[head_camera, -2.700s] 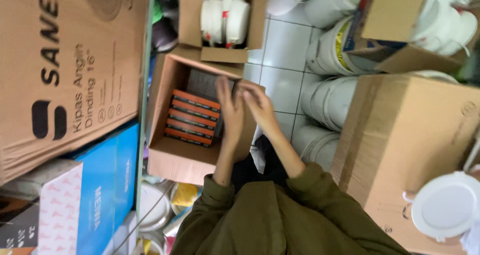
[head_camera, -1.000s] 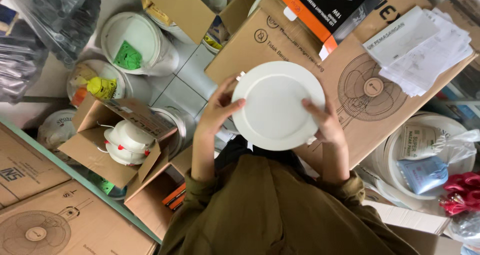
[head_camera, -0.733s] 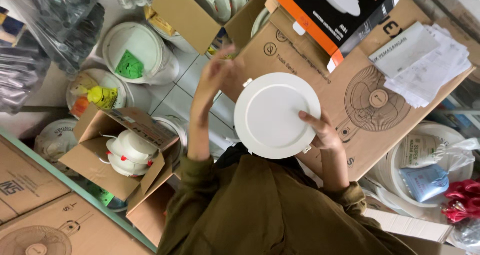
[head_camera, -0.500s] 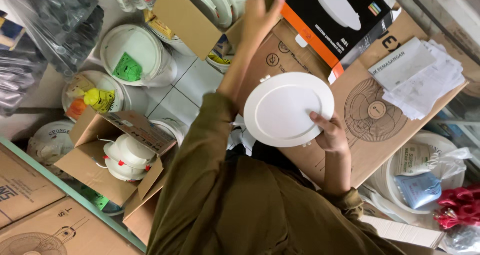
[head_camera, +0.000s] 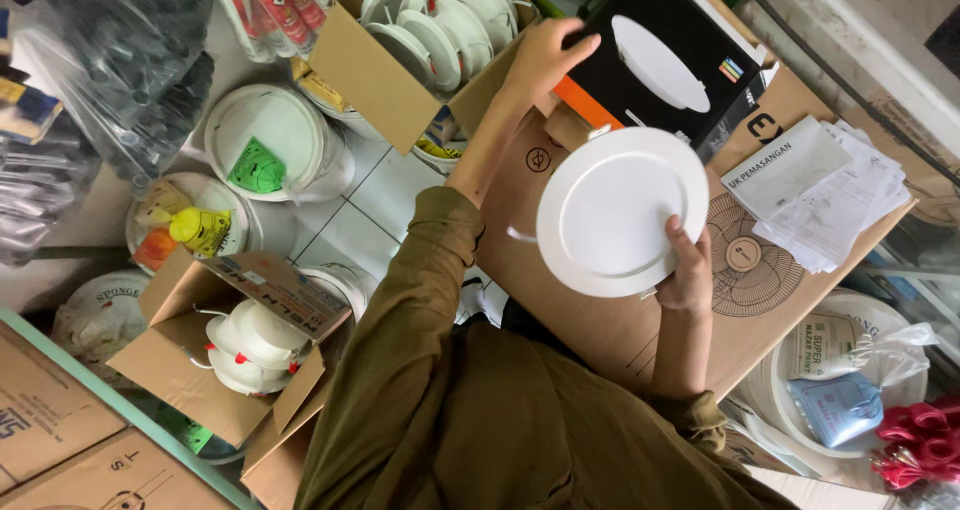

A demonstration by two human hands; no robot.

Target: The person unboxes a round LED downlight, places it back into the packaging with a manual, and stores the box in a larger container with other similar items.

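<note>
Cardboard boxes and buckets crowd the tiled floor (head_camera: 370, 205). Above a large flat carton (head_camera: 620, 340), the right hand (head_camera: 688, 270) pinches the rim of a round white lamp (head_camera: 620, 210), fingers closed on it. The left hand (head_camera: 545, 58) grips the edge of a black and orange box (head_camera: 665, 65), beside an open box of lamps (head_camera: 420, 45).

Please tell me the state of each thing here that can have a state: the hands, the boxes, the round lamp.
Right hand: holds the round white lamp by its rim, face toward the camera.
Left hand: grips the black and orange box.
Top carton: open, full of white lamps.
Lower carton: flaps open, white lamps inside.
Big fan carton: shut, papers lying on it.
</note>
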